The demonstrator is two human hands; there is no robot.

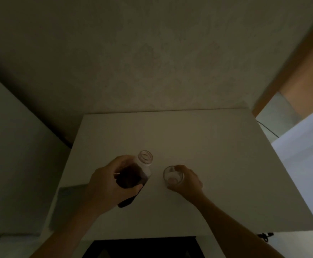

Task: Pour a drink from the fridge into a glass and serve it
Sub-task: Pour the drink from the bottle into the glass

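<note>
My left hand grips a clear plastic bottle of dark drink. The bottle has no cap on and leans with its open mouth up and to the right. My right hand is wrapped around a small clear glass that stands upright on the white table. The glass looks empty. The bottle's mouth is a short way left of the glass and apart from it. The scene is dim.
The white table butts against a pale patterned wall. A grey panel stands at the left. An orange-brown frame and a white surface are at the right. A dark opening lies below the table's near edge.
</note>
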